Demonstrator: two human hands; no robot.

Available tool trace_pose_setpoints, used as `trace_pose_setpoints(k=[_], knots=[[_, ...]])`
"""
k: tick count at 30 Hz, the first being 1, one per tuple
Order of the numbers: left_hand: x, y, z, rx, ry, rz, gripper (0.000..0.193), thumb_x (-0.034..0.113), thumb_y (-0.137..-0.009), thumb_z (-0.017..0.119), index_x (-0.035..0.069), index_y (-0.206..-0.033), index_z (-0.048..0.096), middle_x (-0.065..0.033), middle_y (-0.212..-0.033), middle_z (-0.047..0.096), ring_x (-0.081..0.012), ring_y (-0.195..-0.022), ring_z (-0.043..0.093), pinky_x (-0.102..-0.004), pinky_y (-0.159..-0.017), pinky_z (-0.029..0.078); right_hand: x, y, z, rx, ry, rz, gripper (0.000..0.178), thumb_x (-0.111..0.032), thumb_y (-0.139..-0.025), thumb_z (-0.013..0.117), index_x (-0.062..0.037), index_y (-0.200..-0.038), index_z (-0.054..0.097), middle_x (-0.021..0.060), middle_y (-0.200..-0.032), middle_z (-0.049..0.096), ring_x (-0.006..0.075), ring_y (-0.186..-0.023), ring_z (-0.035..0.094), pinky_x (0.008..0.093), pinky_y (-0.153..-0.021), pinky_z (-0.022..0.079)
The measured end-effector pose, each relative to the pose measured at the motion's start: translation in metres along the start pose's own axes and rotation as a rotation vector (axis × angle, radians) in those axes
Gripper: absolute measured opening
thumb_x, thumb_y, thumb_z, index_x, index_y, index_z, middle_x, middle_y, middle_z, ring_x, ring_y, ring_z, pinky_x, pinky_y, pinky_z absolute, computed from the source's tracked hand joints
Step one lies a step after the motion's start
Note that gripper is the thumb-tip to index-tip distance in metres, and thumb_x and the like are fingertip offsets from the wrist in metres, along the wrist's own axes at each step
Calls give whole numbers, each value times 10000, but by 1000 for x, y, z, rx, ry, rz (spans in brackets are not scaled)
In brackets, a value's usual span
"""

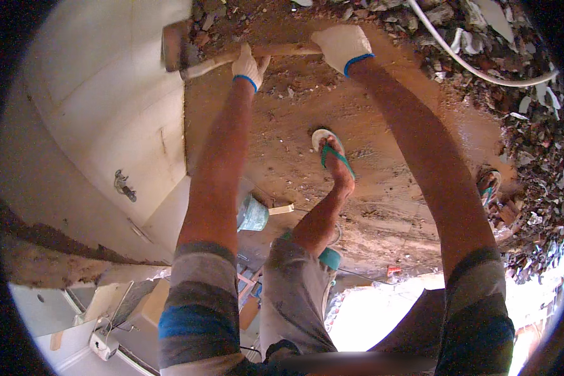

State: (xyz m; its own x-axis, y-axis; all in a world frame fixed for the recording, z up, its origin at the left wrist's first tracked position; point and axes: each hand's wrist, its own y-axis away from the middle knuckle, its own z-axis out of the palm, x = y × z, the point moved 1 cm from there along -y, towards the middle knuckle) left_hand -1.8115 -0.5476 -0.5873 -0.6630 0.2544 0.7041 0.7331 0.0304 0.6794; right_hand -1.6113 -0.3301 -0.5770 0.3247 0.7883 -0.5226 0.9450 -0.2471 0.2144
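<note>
A long wooden-handled hoe [288, 49] lies across the far part of the view, its broad rusty-brown blade [173, 47] at the left end beside the pale wall. My left hand [249, 67], in a white knit glove with a blue cuff, is closed round the handle near the blade. Farther right, my right hand [344, 47], gloved the same way, grips the other end of the handle. The blade looks slightly blurred. Below the tool spreads damp brown earth [276, 125] with small scattered bits.
A pale wall [125, 94] with a metal tap [125, 185] rises at the left. Broken rubble [532, 144] is heaped along the right, crossed by a white hose [464, 59]. My sandalled foot [332, 147] stands mid-floor. A greenish bucket [252, 214] sits behind my left arm.
</note>
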Motion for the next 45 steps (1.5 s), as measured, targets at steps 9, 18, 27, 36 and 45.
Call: trace_pose_setpoints(k=[9, 18, 27, 36, 45], knots=[[-6, 64, 145, -107, -346, 56, 514, 373, -1081, 604, -46, -1365, 515, -222, -1305, 649, -352, -1120, 712, -535, -870, 691, 64, 122, -101, 65, -111, 122, 255, -181, -945, 653, -165, -1179, 752, 164, -925, 786, 393, -892, 781, 556, -756, 618], [-148, 249, 226, 19, -734, 85, 565, 342, -1021, 638, -97, -1362, 537, -288, -1323, 699, -372, -1101, 762, -491, -849, 661, 131, 343, -222, -152, -122, 189, 338, -204, -939, 682, -164, -1273, 719, 164, -982, 788, 399, -885, 768, 545, -755, 607], [-303, 540, 249, -154, -513, -397, 593, 382, -973, 738, -34, -1373, 601, -151, -1190, 711, -277, -1042, 676, -454, -944, 557, 155, 601, -286, -366, 115, 384, 333, -218, -908, 723, -157, -1235, 704, 141, -838, 719, 404, -773, 718, 544, -676, 563], [-319, 643, 209, -126, 129, -905, 333, 321, -970, 744, 64, -1151, 635, -86, -1085, 680, -234, -947, 689, -465, -783, 607, 133, 684, -304, -459, 320, 249, 564, -250, -846, 833, -176, -1389, 698, 96, -939, 675, 326, -831, 680, 479, -711, 559], [-182, 287, 31, -63, -290, -100, 529, 406, -965, 751, 52, -1319, 582, -168, -1178, 690, -363, -1036, 688, -502, -903, 574, 40, 344, -138, -125, 107, -99, 368, -216, -996, 624, -175, -1357, 676, 103, -904, 715, 328, -844, 723, 479, -674, 576]])
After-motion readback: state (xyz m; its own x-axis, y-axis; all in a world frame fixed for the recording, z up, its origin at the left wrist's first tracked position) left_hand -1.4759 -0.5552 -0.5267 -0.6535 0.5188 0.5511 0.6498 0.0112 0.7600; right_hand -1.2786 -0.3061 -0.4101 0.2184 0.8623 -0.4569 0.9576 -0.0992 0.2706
